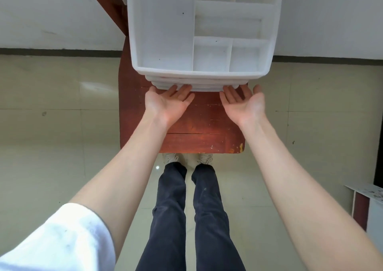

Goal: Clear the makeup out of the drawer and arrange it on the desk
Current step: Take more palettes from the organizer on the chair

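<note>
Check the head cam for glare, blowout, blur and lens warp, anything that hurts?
Head view: white drawer nearly blown out, its dividers faint; glare spots on the floor tiles; wide-angle warp bows the baseboard and stretches the forearms; left hand and right hand sharp, under the drawer's front; sleeve soft.

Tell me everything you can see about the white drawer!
The white drawer looks like plastic and is pulled out over a reddish wooden surface. Dividers split it into one large compartment on the left and several smaller ones on the right. No makeup shows in the visible compartments. The left hand and right hand, palms up, touch its ridged front edge with straight fingers.
</note>
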`<move>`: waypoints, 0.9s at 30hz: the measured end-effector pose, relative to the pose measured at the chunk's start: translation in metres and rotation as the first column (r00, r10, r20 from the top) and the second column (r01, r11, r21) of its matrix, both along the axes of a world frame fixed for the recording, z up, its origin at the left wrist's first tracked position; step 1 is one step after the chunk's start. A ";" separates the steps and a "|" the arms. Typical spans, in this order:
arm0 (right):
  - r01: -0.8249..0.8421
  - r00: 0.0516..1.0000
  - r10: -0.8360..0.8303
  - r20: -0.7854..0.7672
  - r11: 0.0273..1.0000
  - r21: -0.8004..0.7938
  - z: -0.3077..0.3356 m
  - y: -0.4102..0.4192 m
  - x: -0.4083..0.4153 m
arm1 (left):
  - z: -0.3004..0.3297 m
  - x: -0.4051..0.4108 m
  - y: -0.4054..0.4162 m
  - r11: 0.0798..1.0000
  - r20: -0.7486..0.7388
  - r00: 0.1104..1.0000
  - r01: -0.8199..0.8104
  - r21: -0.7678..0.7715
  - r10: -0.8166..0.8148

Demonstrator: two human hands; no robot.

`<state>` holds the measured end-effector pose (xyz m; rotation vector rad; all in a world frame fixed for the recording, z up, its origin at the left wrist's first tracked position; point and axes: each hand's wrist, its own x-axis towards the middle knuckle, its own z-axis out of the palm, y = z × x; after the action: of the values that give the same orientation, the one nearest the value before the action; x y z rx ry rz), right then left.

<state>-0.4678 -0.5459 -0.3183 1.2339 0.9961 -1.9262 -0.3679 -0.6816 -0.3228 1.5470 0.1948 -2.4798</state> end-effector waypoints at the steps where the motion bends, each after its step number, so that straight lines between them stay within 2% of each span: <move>1: -0.001 1.000 0.001 -0.004 1.000 -0.007 0.002 0.000 0.001 | 0.000 -0.002 0.002 1.000 -0.024 1.000 -0.009 0.018 0.010; 3: -0.032 0.999 0.032 -0.023 0.999 0.024 0.007 0.000 -0.001 | -0.002 -0.005 0.007 0.999 -0.027 0.999 -0.018 0.030 0.019; 6: -0.167 0.982 0.177 -0.061 0.975 0.149 0.011 0.003 -0.004 | -0.004 -0.005 0.011 1.000 0.013 1.000 0.018 -0.002 -0.018; 9: -0.331 0.922 0.374 -0.098 0.895 0.300 0.012 0.008 -0.006 | -0.004 -0.005 0.015 0.999 0.012 0.999 0.038 -0.032 -0.038; 12: -0.420 0.863 0.492 -0.117 0.826 0.376 0.014 0.013 -0.007 | -0.003 -0.005 0.018 0.998 0.009 0.999 0.038 -0.050 -0.037; 23: -0.502 0.771 0.618 -0.156 0.740 0.448 0.013 0.024 -0.008 | -0.010 -0.004 0.027 0.997 0.018 0.999 0.040 -0.072 -0.039; 27: -0.531 0.721 0.676 -0.151 0.679 0.507 0.016 0.025 -0.007 | -0.010 0.000 0.030 0.996 0.053 0.996 0.071 -0.063 -0.067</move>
<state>-0.4749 -0.5204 -0.3021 0.6291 1.8297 -1.4082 -0.3679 -0.6519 -0.3331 1.6148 0.0530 -2.4688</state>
